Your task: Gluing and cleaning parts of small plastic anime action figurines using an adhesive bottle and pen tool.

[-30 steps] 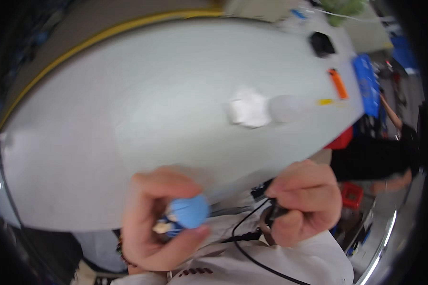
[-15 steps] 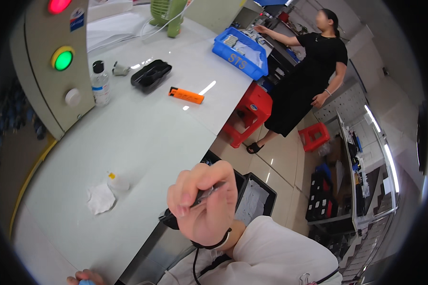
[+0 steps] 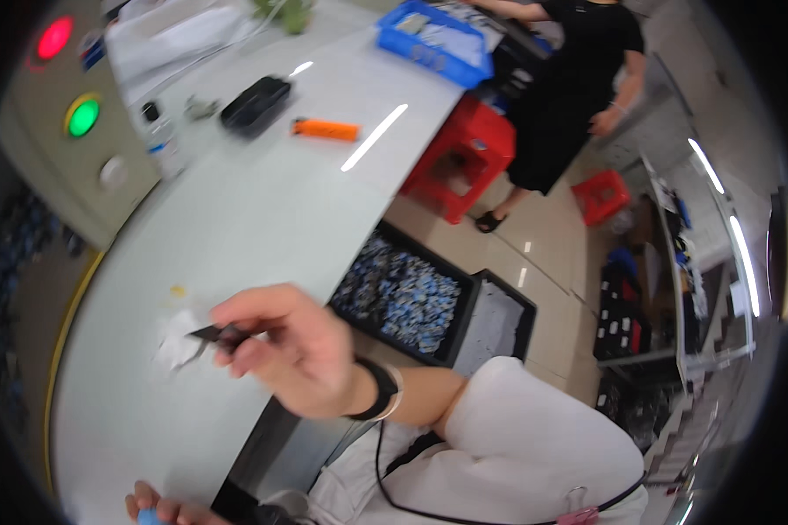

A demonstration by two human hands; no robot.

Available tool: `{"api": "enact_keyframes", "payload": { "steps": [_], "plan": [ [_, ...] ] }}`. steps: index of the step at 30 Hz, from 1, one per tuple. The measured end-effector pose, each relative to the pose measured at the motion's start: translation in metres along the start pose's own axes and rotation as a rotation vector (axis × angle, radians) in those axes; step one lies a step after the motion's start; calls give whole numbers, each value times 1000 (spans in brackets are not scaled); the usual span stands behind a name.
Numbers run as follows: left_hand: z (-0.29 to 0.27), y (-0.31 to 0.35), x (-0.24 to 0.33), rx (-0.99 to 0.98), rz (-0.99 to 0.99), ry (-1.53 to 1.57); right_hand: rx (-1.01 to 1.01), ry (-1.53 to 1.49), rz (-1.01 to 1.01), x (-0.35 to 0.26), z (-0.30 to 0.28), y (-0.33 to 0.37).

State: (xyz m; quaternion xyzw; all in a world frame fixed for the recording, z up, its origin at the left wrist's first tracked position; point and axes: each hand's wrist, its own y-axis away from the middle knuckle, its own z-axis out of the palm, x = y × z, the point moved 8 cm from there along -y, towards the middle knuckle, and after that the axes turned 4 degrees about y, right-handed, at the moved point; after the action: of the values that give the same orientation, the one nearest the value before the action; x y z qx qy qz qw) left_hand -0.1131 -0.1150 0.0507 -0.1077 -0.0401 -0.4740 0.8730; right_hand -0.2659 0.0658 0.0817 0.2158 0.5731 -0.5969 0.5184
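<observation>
My right hand [image 3: 293, 354], with a black band at the wrist, hovers over the near part of the white table, its fingers closed round a dark tool with a pointed tip [image 3: 207, 333]. The tip points left, in front of a crumpled white tissue [image 3: 177, 343]. Just beyond the tissue is a blurred, yellow-tipped small bottle [image 3: 178, 290]. At the lower edge, my left hand [image 3: 168, 507] is partly in view, its fingers curled round a light blue thing [image 3: 150, 516] whose kind I cannot make out.
An orange cutter [image 3: 326, 130], black case [image 3: 256, 107] and clear bottle [image 3: 162, 144] stand farther back, beside a panel with lit buttons [image 3: 82, 116]. A blue basket [image 3: 433, 48] sits at the far edge. Right: a bin of bluish pieces [image 3: 403, 293], red stool [image 3: 464, 157], a standing person [image 3: 569, 96].
My right hand has swung left and turned over, bringing the dark tool from above the table edge to the tissue. The view has shifted, uncovering the bin of bluish pieces.
</observation>
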Motion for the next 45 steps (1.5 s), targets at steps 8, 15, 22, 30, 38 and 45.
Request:
{"api": "enact_keyframes", "payload": {
  "steps": [8, 15, 22, 30, 38, 45],
  "plan": [
    [-14, 19, -16, 130, 208, -584, -220, 422, -180, -36, 16, 18],
    [5, 20, -15, 141, 155, -878, -511, 463, -350, -45, 58, 31],
    [6, 26, -14, -54, 92, -1005, -644, 438, -460, -47, 70, 40],
    [12, 24, -13, -92, 82, -931, -546, 477, -442, -47, 74, 41],
    [15, 20, -15, -293, 70, -918, -631, 435, -419, -47, 75, 45],
    [17, 18, -15, -201, 101, -931, -678, 450, -388, -45, 79, 43]
  ]
}}
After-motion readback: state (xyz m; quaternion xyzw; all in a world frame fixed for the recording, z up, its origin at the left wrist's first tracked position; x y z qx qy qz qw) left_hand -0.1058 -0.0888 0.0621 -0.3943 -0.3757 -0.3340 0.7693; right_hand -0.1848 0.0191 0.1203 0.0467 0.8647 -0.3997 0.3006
